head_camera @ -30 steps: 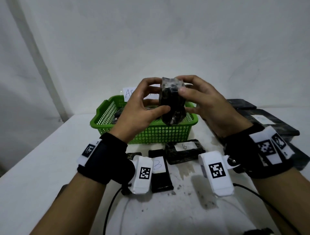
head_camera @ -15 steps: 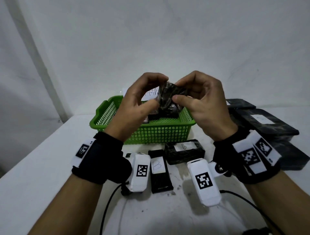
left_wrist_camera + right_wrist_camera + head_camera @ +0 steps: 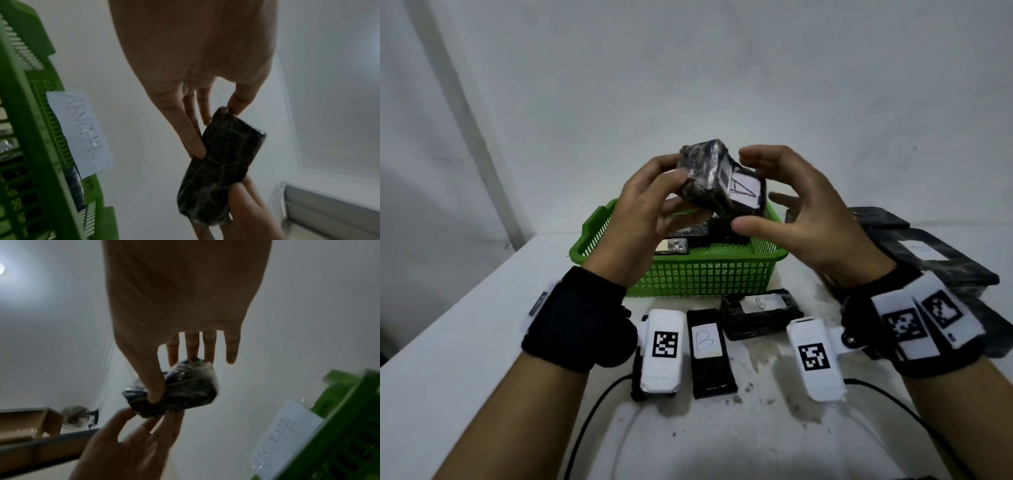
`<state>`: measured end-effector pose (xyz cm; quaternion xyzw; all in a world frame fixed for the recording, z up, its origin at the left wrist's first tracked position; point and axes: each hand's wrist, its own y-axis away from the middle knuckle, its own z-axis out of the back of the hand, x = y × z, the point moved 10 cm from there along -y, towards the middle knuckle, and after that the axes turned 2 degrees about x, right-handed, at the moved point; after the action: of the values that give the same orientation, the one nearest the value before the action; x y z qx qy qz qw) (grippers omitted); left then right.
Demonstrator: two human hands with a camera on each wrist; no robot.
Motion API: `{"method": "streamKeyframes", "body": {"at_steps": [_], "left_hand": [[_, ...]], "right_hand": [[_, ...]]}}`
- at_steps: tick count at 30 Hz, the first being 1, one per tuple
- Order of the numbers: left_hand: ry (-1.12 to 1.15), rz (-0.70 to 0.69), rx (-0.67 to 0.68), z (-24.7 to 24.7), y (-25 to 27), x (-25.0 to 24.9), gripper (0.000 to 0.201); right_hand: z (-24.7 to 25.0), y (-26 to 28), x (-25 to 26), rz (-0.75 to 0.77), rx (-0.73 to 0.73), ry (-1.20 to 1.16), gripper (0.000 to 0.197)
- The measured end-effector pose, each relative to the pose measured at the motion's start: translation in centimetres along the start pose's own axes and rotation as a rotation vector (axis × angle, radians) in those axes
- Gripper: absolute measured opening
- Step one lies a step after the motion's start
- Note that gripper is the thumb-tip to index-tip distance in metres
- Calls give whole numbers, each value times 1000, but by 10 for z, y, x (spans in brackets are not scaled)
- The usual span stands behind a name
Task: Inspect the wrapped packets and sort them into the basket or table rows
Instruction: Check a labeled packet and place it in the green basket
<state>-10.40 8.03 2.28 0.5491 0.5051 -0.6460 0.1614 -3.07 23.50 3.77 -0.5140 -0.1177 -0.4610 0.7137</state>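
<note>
Plain white-walled sorting workspace: white table (image 3: 465, 342), labelled green basket (image 3: 709, 277), rows of lettered wrapped packets (image 3: 709, 353).

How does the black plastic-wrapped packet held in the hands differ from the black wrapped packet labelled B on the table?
The held black plastic-wrapped packet is tilted in the air above the green basket, gripped by the left hand; the packet labelled B lies flat. Their labels' markings differ. Both are black with white labels.

A wrapped packet (image 3: 717, 181) is held above the basket (image 3: 698, 277), between the left hand (image 3: 640, 219) at nine o'clock and the right hand (image 3: 808, 219) at three o'clock. Two labelled packets (image 3: 710, 353) (image 3: 760, 313) are laid on the table (image 3: 465, 342) at six o'clock of the basket, and larger packets (image 3: 935, 257) are stacked at its three o'clock.
</note>
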Motion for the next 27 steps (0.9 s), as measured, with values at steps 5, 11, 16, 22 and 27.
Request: {"method": "streamKeyframes", "body": {"at_steps": [5, 11, 16, 22, 27], "left_hand": [[13, 74, -9, 1, -1, 11, 19], [-345, 178, 49, 16, -12, 29, 17], [-789, 314, 254, 23, -30, 46, 13], [-825, 421, 354, 28, -45, 69, 19], [-840, 456, 361, 47, -55, 81, 19]], "right_hand": [[1, -1, -5, 26, -77, 149, 60], [5, -2, -31, -134, -20, 203, 59], [10, -32, -54, -264, 82, 380, 53], [-34, -106, -99, -348, 484, 750, 38], [-84, -125, -147, -398, 822, 852, 33]]}}
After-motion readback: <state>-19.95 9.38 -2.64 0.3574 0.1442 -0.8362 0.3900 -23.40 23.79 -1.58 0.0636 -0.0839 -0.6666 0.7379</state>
